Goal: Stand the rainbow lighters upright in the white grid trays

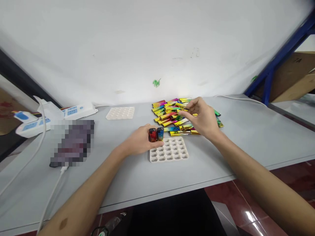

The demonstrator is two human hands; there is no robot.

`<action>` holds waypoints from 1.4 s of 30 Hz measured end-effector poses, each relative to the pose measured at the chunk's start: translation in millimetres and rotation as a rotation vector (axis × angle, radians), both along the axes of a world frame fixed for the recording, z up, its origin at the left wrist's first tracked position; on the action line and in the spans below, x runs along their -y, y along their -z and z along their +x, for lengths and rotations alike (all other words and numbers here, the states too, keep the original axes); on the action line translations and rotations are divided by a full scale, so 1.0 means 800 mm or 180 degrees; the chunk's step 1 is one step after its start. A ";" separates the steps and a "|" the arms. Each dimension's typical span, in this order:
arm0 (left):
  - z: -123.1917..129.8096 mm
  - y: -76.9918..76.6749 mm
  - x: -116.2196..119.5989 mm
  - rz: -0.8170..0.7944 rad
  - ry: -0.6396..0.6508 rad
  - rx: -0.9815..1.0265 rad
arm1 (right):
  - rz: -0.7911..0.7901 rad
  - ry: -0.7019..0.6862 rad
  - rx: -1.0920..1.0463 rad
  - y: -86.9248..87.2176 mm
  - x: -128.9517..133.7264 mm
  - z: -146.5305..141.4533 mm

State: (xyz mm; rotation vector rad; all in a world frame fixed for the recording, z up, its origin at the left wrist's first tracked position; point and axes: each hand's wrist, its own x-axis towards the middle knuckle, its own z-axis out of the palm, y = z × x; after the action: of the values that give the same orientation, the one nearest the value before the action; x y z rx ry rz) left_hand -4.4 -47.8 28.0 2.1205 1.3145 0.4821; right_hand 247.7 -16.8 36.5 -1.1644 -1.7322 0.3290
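Observation:
Two lighters, one red (152,135) and one blue (160,134), stand upright side by side in my left hand (141,140). Its fingers wrap behind them and the thumb crosses in front, above the back left of a white tray (186,154) with rows of oval holes. My right hand (203,117) reaches into a heap of shiny lighters (169,115), coloured gold, red, blue and green. Its thumb and curled fingers are apart, close to a gold lighter (181,105); I see no firm hold on it. The hand hides part of the heap's right side.
A second white tray (120,113) lies further back on the grey table (128,180). At the left are power strips (72,112), a blurred-out dark object (73,144) and white cables (52,193). The white wall (137,49) bounds the back; a blue frame (268,78) stands right.

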 end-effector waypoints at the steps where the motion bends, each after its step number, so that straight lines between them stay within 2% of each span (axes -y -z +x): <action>1: 0.000 0.001 -0.001 -0.0007 -0.0011 0.0005 | -0.0070 -0.0009 -0.0286 -0.001 0.001 -0.002; 10: 0.001 -0.002 0.000 -0.0071 -0.0087 0.0026 | -0.1821 -0.0838 -0.2195 0.000 -0.008 -0.003; 13: 0.000 -0.003 0.000 -0.0056 -0.0123 0.0025 | -0.2341 -0.1170 -0.2259 -0.006 -0.002 -0.004; 16: 0.000 -0.003 0.000 -0.0090 -0.0158 -0.0006 | -0.2757 -0.1627 -0.1980 -0.009 0.006 -0.006; 19: -0.001 -0.004 0.000 -0.0098 -0.0158 -0.0038 | -0.2798 -0.1893 -0.1733 -0.009 0.011 -0.009; 24: -0.002 -0.005 0.000 -0.0123 -0.0152 -0.0091 | -0.2616 -0.1738 -0.1571 -0.006 0.013 -0.011; 33: 0.002 -0.006 0.003 -0.0163 -0.0153 0.0146 | -0.1718 -0.1514 -0.0589 -0.013 0.022 -0.017; 39: 0.003 -0.007 0.004 -0.0100 -0.0043 0.0204 | -0.1977 -0.1288 -0.0666 -0.007 0.021 -0.021; 42: 0.004 -0.007 0.004 -0.0026 0.0009 0.0239 | -0.2120 -0.1235 -0.0934 -0.001 0.019 -0.022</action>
State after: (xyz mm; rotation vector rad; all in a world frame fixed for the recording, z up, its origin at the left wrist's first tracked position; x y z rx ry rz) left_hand -1.6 -50.8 33.3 2.0770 1.2691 0.5490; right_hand 230.3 -32.0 37.4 -1.1406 -1.6162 1.3236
